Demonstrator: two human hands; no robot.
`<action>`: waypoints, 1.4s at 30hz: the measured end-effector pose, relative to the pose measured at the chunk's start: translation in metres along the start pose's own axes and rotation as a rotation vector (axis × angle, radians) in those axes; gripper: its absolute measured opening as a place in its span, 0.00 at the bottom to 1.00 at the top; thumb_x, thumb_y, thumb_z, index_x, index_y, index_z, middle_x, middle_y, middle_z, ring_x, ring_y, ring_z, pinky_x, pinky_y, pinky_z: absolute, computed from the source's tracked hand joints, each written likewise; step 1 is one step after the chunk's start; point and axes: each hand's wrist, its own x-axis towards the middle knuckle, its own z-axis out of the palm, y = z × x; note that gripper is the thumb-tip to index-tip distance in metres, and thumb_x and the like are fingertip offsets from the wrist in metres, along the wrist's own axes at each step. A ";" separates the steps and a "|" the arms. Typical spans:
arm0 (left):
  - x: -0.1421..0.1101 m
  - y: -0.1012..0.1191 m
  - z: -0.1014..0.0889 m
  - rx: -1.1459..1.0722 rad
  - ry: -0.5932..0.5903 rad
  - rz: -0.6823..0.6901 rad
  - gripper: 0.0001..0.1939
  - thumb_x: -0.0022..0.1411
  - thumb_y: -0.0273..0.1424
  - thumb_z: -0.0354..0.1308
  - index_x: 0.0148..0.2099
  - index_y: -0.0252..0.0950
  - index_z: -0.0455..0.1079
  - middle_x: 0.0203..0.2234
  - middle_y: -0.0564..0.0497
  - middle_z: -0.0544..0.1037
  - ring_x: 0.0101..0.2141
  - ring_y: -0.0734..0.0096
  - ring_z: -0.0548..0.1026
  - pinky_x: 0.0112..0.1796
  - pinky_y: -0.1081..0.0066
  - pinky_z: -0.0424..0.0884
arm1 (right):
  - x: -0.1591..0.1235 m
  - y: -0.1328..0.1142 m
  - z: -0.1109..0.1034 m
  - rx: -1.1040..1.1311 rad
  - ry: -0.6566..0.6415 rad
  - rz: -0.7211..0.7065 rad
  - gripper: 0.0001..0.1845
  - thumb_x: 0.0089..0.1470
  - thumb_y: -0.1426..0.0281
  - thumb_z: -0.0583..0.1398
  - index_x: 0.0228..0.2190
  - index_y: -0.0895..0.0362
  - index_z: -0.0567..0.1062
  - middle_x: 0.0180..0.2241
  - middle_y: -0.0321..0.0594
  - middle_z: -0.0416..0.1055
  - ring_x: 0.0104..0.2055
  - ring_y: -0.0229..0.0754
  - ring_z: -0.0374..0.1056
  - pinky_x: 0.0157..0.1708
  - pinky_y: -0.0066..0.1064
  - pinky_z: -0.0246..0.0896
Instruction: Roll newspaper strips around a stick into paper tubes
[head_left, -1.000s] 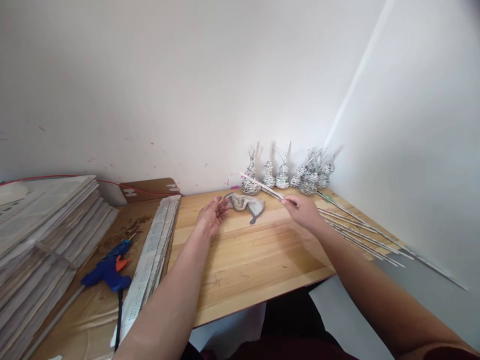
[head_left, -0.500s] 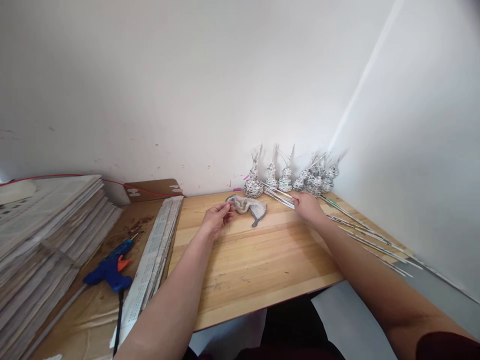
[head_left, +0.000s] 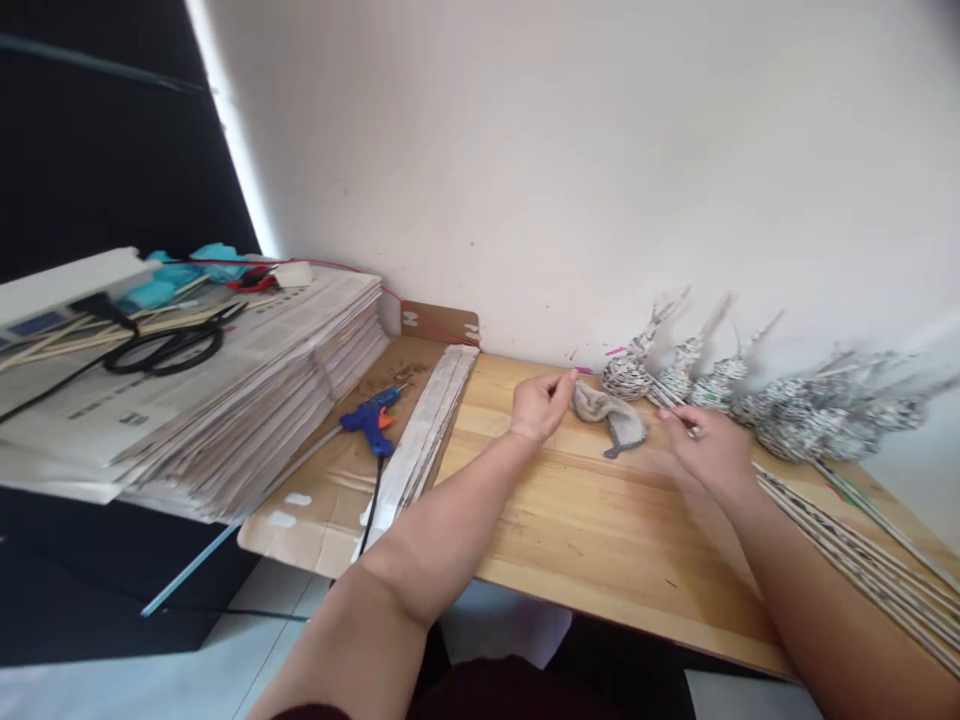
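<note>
My left hand [head_left: 541,405] is raised over the wooden table [head_left: 555,530], its thumb and fingertips together just beside a crumpled grey-and-beige cloth [head_left: 619,425]; I cannot tell whether anything thin is pinched between them. My right hand [head_left: 712,445], at the cloth's other side, has its thumb and fingers closed on slim paper sticks [head_left: 661,394], which slant up towards the woven paper figures [head_left: 716,385] lined up along the white wall. Each figure is round-bodied with paper ends poking up; those on the right are bunched and blurred. More long paper rods [head_left: 847,550] lie beside and under my right forearm. To my left, a blue glue gun [head_left: 367,422] with an orange trigger rests on brown cardboard [head_left: 322,520], near a narrow pile of newspaper strips [head_left: 429,430]. Farther left, black-handled scissors [head_left: 172,348] lie on a tall newspaper stack [head_left: 300,350].
</note>
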 end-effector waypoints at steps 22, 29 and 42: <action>-0.005 0.016 -0.016 0.350 0.016 0.216 0.23 0.68 0.44 0.44 0.31 0.37 0.73 0.28 0.48 0.77 0.32 0.70 0.72 0.35 0.73 0.63 | -0.005 -0.134 0.085 0.353 -0.304 -0.123 0.08 0.48 0.67 0.55 0.26 0.56 0.74 0.24 0.46 0.74 0.29 0.50 0.70 0.25 0.33 0.56; 0.018 0.026 -0.052 0.321 0.042 -0.015 0.15 0.65 0.38 0.49 0.40 0.35 0.74 0.30 0.47 0.79 0.31 0.70 0.74 0.34 0.72 0.64 | -0.007 -0.133 0.085 0.595 -0.288 -0.089 0.17 0.55 0.61 0.52 0.28 0.56 0.77 0.26 0.40 0.75 0.28 0.43 0.67 0.30 0.32 0.57; -0.108 0.045 -0.217 0.844 -0.245 -0.271 0.14 0.55 0.44 0.58 0.38 0.42 0.77 0.31 0.51 0.80 0.33 0.65 0.76 0.36 0.71 0.65 | -0.006 -0.133 0.084 0.598 -0.315 -0.112 0.18 0.56 0.62 0.53 0.30 0.57 0.80 0.29 0.44 0.78 0.32 0.45 0.70 0.33 0.33 0.57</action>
